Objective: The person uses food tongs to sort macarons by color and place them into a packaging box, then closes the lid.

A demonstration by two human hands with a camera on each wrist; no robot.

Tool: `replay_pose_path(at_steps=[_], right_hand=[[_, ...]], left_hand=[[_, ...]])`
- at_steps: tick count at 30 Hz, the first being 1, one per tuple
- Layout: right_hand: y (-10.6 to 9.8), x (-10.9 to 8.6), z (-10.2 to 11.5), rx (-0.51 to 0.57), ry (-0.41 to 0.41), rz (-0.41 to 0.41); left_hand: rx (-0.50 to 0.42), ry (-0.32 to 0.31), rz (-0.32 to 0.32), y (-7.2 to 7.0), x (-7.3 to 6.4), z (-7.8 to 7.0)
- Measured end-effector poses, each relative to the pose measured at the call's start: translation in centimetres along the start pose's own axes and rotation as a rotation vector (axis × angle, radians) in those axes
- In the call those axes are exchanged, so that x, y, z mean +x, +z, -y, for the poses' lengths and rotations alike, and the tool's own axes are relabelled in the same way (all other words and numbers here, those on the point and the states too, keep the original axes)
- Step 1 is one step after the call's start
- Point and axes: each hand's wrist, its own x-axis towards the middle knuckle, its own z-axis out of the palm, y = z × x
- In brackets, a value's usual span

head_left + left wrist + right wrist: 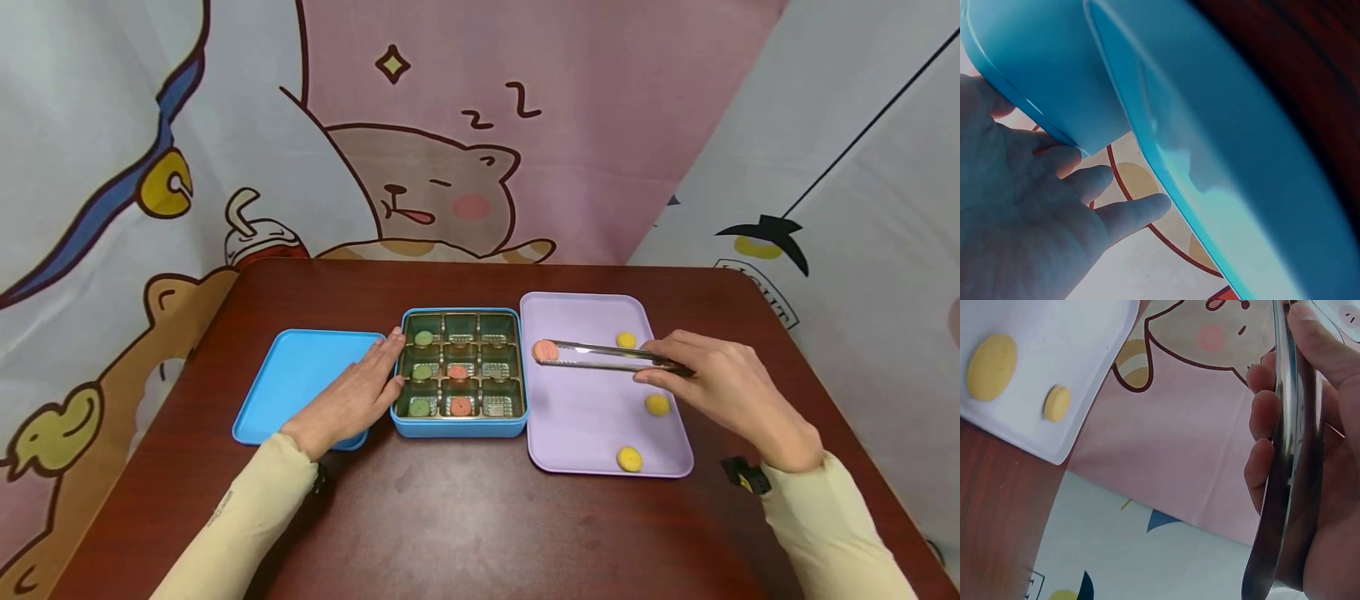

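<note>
Flat fingers of my left hand (pixel 352 396) rest against the left side of a blue box (pixel 459 428) in the head view. Inside, a gold divided insert holds three green cookies (pixel 422 372) down its left column and two pink cookies (pixel 461 406) in the middle column. My right hand (pixel 723 387) grips metal tongs (pixel 622 352) over the lilac tray (pixel 577 433). Between the tong tips is another pink cookie (pixel 545 351), near the tray's left edge. In the right wrist view, fingers and thumb wrap the tongs' handle (pixel 1297 456); the tips are out of that view.
Three yellow cookies (pixel 657 405) lie along the right part of the tray, which stands right beside the box. A blue lid (pixel 300 375) lies on the brown table (pixel 465 517), partly under the left hand and forearm. Behind the table hangs a cartoon-printed cloth (pixel 600 125).
</note>
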Motion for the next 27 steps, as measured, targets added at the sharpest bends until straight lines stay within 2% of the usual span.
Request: replay_pose_path(at_steps=[8,27], right_hand=[[0.6,1.9,0.7,0.029,0.000,0.042],[2.4,5.6,1.9,0.046,-0.065,0.053]], left_hand=[[-0.005,0.011,-0.011,-0.1,-0.1,-0.1],[-0.012,0.014,-0.005,-0.1,0.0,-0.1]])
